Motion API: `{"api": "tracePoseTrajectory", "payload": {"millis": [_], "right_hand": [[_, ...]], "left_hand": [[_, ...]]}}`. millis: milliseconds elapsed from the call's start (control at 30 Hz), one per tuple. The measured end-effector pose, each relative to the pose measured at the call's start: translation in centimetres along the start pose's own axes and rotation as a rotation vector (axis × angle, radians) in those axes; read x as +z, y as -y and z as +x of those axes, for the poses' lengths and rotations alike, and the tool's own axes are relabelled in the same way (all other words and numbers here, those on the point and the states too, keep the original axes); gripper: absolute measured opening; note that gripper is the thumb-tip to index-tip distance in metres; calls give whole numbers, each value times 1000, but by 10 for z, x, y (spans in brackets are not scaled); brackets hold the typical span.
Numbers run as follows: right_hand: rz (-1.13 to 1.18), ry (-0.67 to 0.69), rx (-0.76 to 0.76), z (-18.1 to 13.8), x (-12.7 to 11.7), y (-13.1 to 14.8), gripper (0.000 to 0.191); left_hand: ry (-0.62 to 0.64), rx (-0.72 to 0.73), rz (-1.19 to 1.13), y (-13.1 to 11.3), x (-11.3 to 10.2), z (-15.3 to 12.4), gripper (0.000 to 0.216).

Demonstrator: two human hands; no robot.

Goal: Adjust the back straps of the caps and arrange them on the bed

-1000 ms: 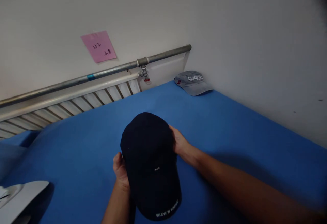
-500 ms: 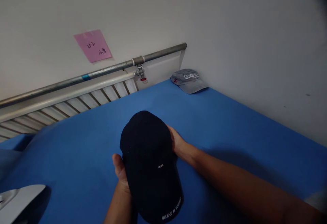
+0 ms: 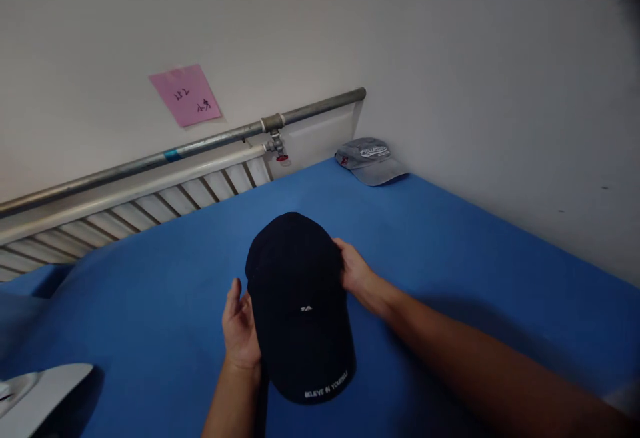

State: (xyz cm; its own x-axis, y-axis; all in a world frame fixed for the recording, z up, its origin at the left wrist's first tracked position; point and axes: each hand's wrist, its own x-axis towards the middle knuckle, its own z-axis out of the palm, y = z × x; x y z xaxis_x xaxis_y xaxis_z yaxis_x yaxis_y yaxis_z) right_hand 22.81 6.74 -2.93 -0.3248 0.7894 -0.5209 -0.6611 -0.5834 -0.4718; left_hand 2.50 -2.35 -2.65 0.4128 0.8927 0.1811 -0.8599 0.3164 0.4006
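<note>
Fingers [image 3: 346, 253] edging dark cap [image 3: 300, 291], blue surface [image 3: 170, 291] around

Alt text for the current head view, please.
A right hand holds a dark cap, left hand against it, over a blue surface; the brim reads "BELIEVE IN YOURSELF". A gray cap lies farther back; a pink note hangs above a radiator.

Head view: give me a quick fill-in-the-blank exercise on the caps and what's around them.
1. The left hand touches the dark cap, its ____ sticking up.
2. The dark cap's brim reads BELIEVE IN ____.
3. The gray cap lies on the ____-colored surface.
4. The ____-colored sheet is on the wall.

Missing words: thumb; YOURSELF; blue; pink.
</note>
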Motion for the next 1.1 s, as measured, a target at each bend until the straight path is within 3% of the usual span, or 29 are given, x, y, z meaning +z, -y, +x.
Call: {"api": "tracePoseTrajectory", "payload": {"millis": [167,400,800,900,1100], "right_hand": [[61,-10,-17,-1,2,3,25],[102,-2,11,-3,6,3,30],[145,273,19,-23,16,-12,18],[157,264,16,-24,17,-10,22],[189,262,132,-25,15,-7,30]], "left_hand": [[77,22,-34,1,1,2,53],[64,16,-69,-2,-1,-1,50],[31,30,-95,-19,-20,-9,52],[-66,38,-70,-20,-27,-12,49],[-477,46,-19,-18,-20,-12,41]]}}
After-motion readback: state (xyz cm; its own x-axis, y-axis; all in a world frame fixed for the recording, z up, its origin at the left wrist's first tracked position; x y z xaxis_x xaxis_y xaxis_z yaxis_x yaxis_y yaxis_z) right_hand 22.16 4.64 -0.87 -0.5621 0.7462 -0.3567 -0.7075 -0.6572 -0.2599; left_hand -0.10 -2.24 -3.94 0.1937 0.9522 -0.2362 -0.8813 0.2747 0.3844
